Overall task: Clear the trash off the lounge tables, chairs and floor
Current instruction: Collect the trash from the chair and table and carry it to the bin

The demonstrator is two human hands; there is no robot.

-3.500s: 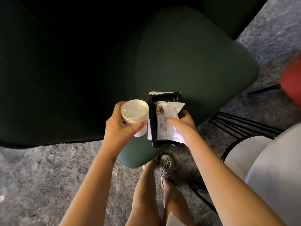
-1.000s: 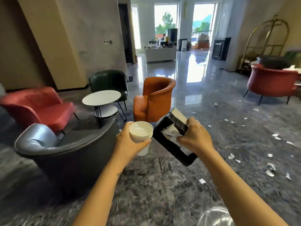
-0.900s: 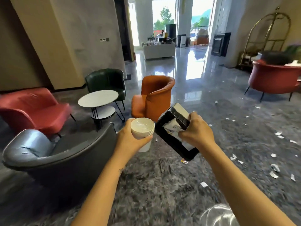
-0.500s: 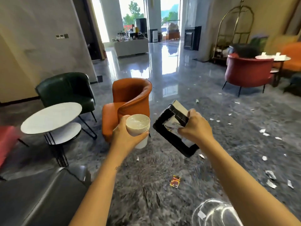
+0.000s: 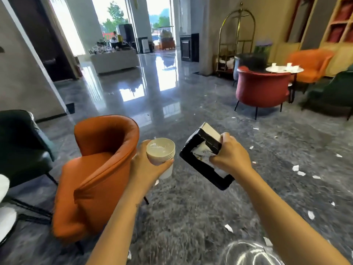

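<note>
Dead centre of the frame, your left hand [image 5: 147, 169] is wrapped round a stack of white paper cups [image 5: 161, 153], held upright. Just to its right, your right hand [image 5: 231, 159] clamps a black tray [image 5: 202, 169], tilted down to the right, thumb pressing a crumpled wrapper [image 5: 200, 153] into it.

Lower left, an orange armchair [image 5: 99, 169] stands close beside your left forearm, with a dark green chair [image 5: 19, 142] at the left edge. Paper scraps [image 5: 295, 167] lie scattered over the grey marble floor [image 5: 191, 207] across the right half. Upper right, a red armchair [image 5: 261, 88] stands in front of a round table [image 5: 284, 69] with small white cups on it, and a brass luggage cart [image 5: 236, 41] stands behind. Something clear and shiny [image 5: 248, 253] shows at the bottom edge, too blurred to tell.
</note>
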